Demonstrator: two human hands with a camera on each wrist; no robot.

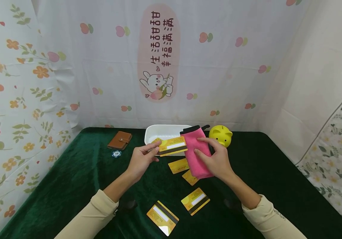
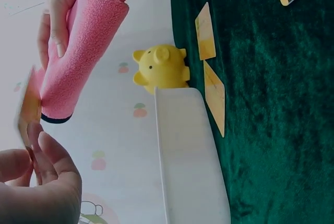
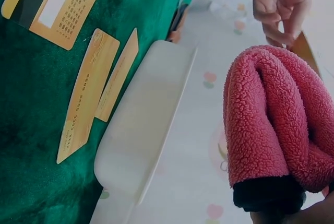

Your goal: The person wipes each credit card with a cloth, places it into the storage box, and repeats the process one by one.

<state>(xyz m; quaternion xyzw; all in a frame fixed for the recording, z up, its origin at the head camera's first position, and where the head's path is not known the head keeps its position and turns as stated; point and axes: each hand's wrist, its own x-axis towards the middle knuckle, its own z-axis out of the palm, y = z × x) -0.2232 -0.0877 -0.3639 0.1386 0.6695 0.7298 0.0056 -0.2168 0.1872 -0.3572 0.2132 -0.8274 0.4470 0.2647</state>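
And here the left hand (image 1: 142, 157) comes in from nine o'clock of the pink cloth (image 1: 192, 159), thumb and fingers pinching a yellow card (image 1: 171, 147), its dark stripe and white strip on show; over at three o'clock the right hand (image 1: 217, 159) has the cloth in its grip, thumb and fingers on the near face, so both hands are occupied — both held up above the desk (image 1: 69, 186)! The card's right end lies at the cloth's nine o'clock edge; whether the two touch, I cannot tell.

The cloth is folded thick and fuzzy, with black trim along its twelve o'clock end; a white tray (image 1: 153, 131) sits at ten o'clock of it, partly covered by the card and the left hand, while a yellow pig (image 1: 220, 135) stands at two o'clock.

Down on the green cover — four more cards; one at eight o'clock (image 1: 177, 166) and one near half past six (image 1: 190, 178), both partly hidden by the cloth, another at six (image 1: 195, 201) and the last at seven (image 1: 162, 218), those two stripe side up; far out at nine o'clock lies a brown wallet (image 1: 120, 140), a blue-and-white chip (image 1: 116, 153) just beside it at the wallet's six o'clock.
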